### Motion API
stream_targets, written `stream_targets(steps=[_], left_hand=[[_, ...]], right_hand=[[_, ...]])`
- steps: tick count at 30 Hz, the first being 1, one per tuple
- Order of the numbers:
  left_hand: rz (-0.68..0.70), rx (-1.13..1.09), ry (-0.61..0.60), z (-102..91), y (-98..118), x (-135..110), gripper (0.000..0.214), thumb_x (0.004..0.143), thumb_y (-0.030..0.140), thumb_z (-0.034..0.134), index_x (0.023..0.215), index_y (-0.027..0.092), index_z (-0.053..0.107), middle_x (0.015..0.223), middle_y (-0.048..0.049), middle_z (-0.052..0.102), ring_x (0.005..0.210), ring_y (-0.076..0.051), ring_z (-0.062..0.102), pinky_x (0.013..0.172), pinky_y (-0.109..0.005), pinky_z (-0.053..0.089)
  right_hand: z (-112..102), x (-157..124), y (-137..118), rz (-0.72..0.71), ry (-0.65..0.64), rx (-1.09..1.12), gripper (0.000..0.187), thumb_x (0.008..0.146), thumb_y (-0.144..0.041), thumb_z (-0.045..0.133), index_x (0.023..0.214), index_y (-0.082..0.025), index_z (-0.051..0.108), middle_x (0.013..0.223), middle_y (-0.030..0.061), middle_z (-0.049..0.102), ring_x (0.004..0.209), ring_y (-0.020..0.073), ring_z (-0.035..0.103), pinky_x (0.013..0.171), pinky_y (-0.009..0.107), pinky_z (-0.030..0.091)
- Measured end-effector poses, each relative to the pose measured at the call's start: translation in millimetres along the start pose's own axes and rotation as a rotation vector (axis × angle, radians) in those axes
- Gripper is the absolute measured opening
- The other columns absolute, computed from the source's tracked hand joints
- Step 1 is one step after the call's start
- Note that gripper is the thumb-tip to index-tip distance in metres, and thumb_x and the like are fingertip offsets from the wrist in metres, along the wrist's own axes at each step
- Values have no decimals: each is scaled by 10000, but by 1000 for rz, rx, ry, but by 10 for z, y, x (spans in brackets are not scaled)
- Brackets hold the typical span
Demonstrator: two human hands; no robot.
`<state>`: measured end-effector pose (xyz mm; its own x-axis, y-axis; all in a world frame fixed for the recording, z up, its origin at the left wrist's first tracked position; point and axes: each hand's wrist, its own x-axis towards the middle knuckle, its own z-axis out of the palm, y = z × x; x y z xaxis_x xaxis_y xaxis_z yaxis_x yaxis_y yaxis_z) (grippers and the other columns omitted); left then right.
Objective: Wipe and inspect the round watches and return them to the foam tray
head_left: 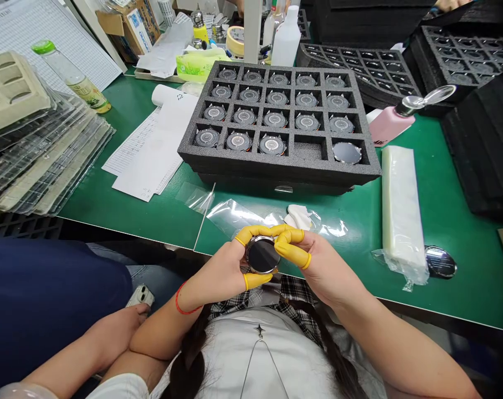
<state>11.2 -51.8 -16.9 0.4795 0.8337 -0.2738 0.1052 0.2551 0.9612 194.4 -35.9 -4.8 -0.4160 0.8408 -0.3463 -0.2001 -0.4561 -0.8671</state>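
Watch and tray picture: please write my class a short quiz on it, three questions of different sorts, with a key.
1. Which bottle is just right of the tray? A) white B) pink C) green-capped
2. Fill in: the finger covers on the left hand and right hand are ____.
3. True or false: the left hand is clear of the watch.

Key:
1. B, the pink bottle.
2. Yellow.
3. False; the left hand holds the watch.

A round watch body (263, 255) is being held by its edge, toward six o'clock from the view's centre. Its blank, glossy black face is pointing upward, and a silver rim is encircling it.
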Motion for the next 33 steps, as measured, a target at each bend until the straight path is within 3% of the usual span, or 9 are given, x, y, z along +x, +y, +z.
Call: stream_targets(steps=[9, 33], left_hand=[[44, 162, 37, -12, 31, -10, 555, 782, 257, 721, 1283, 253, 481, 1175, -52, 626, 929, -185, 641, 796, -287, 543], [52, 125, 20, -19, 13, -19, 551, 793, 221, 713, 1279, 277, 460, 1077, -23, 656, 866, -162, 667, 766, -269, 553]], right_hand=[[1, 11, 27, -4, -8, -6, 200, 745, -362, 758, 689, -205, 648, 864, 5, 617, 774, 151, 530, 739, 299, 450], [-24, 18, 52, -29, -43, 10, 141, 771, -307, 743, 718, -204, 664, 875, -5, 608, 760, 133, 532, 685, 268, 461]])
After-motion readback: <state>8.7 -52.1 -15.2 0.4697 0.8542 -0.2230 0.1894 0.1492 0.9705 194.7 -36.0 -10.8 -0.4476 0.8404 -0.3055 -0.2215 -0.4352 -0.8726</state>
